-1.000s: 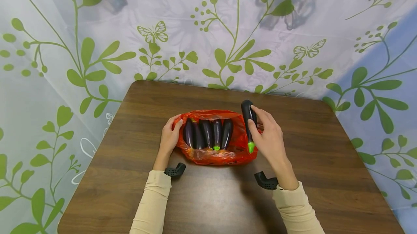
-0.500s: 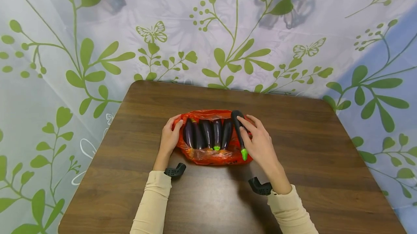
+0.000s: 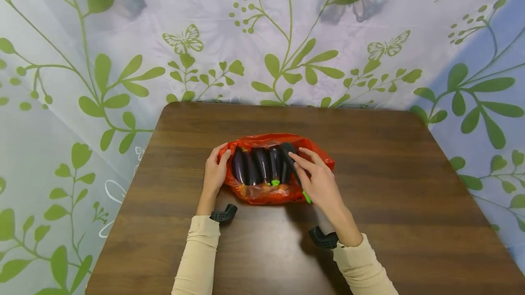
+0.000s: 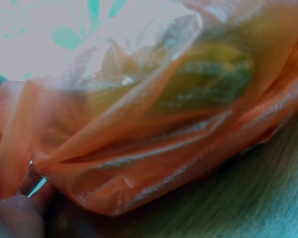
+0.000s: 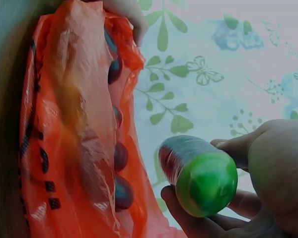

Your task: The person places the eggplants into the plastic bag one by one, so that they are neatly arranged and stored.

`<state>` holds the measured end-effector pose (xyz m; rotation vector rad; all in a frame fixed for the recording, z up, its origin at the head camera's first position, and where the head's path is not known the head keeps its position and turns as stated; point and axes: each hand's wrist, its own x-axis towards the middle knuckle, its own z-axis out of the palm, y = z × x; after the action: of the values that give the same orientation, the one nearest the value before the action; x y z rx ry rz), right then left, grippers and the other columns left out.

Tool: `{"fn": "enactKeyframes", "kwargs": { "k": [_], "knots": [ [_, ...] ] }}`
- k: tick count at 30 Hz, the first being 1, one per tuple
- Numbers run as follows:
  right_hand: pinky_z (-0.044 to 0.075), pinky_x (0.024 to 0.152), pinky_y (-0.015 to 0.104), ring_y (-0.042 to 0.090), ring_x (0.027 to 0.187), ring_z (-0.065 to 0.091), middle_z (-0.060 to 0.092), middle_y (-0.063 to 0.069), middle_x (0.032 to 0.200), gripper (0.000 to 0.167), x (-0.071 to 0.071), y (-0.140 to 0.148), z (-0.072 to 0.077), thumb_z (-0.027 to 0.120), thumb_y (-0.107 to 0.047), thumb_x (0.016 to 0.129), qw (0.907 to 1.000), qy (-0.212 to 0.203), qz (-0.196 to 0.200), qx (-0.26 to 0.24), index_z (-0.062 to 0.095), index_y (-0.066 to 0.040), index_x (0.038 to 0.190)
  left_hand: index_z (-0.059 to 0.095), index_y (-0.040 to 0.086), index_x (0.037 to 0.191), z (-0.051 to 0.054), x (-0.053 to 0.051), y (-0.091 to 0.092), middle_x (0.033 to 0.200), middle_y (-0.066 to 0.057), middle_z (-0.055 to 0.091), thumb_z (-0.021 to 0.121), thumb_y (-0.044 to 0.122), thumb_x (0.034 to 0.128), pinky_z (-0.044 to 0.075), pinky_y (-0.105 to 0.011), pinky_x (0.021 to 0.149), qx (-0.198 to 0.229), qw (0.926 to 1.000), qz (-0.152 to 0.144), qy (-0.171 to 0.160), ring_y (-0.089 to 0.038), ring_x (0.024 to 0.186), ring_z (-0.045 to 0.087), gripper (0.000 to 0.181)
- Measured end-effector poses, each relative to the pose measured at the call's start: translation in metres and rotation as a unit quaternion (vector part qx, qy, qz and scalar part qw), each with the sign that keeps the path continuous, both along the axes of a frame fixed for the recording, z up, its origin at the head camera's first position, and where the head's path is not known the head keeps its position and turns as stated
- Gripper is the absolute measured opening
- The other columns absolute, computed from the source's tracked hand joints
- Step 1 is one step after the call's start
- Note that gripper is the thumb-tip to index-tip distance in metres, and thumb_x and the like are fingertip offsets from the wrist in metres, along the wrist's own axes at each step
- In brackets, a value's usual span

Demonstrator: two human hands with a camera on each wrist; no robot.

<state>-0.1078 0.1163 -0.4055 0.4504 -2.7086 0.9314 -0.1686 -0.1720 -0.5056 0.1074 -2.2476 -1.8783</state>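
An open red plastic bag [image 3: 262,198] lies on the table, several dark purple eggplants [image 3: 261,163] side by side in it. My left hand [image 3: 214,172] pinches the bag's left edge; in the left wrist view the translucent film [image 4: 139,168] bunches at the fingers. Above the bag's right part, my right hand [image 3: 321,180] holds one more eggplant [image 3: 289,154] between thumb and fingers. Its green stem end [image 5: 207,184] faces the camera in the right wrist view, tilted down toward the person in the head view.
The brown wooden table [image 3: 389,185] reaches to a leaf-patterned curtain [image 3: 262,35] at the back and sides. Black wrist mounts [image 3: 223,213] sit on both wrists.
My right hand has carried its eggplant leftward from beyond the bag's right side to over the bag. The left hand keeps its hold on the bag. The head view has shifted slightly.
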Motion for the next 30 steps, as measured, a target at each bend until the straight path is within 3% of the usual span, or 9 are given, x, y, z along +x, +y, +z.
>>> {"fn": "enactKeyframes", "kwargs": {
  "k": [5,9,12,20,30],
  "knots": [
    [0.048,0.057,0.032,0.015,0.058,0.057,0.059,0.016,0.145,0.037,0.002,-0.002,-0.002,0.068,-0.016,0.100,1.0000,0.004,0.002,-0.001,0.070,-0.019,0.136,0.063,0.004,0.138,-0.002,0.000,0.002,0.142,-0.018,0.060,0.059,0.025,0.1057,0.039,-0.049,0.118,0.006,1.0000,0.007,0.002,-0.034,0.134,0.054,0.039],
    [0.058,0.077,0.049,0.027,0.085,0.070,0.060,0.015,0.144,0.037,0.003,-0.001,-0.004,0.067,-0.021,0.101,0.9998,-0.012,-0.018,-0.002,0.068,-0.018,0.138,0.061,-0.001,0.139,-0.003,-0.001,0.003,0.144,-0.022,0.058,0.057,0.019,0.1063,0.036,-0.050,0.119,0.006,0.9999,0.011,-0.004,-0.037,0.136,0.052,0.039],
    [0.052,0.093,0.064,0.035,0.104,0.070,0.058,0.015,0.146,0.042,0.004,-0.001,-0.006,0.067,-0.027,0.101,0.9985,-0.043,-0.033,0.004,0.065,-0.018,0.142,0.059,-0.003,0.140,-0.002,-0.002,0.003,0.145,-0.024,0.056,0.056,0.017,0.1067,0.036,-0.051,0.119,0.003,0.9999,0.008,-0.014,-0.039,0.136,0.051,0.039],
    [0.040,0.102,0.076,0.043,0.133,0.055,0.046,0.018,0.156,0.060,0.001,-0.003,-0.009,0.066,-0.030,0.097,0.9921,-0.110,-0.043,0.044,0.051,-0.013,0.153,0.063,0.003,0.138,0.000,-0.003,0.000,0.141,-0.019,0.060,0.058,0.022,0.1060,0.039,-0.049,0.117,-0.001,1.0000,0.006,-0.001,-0.034,0.133,0.054,0.038],
    [0.044,0.100,0.075,0.047,0.131,0.055,0.043,0.024,0.156,0.061,-0.009,-0.005,-0.009,0.064,-0.026,0.098,0.9878,-0.116,-0.081,0.065,0.048,-0.004,0.153,0.063,0.006,0.137,-0.001,-0.001,0.000,0.139,-0.016,0.062,0.059,0.026,0.1053,0.044,-0.050,0.113,-0.015,0.9999,0.001,0.004,-0.033,0.128,0.058,0.038]
  ]
}}
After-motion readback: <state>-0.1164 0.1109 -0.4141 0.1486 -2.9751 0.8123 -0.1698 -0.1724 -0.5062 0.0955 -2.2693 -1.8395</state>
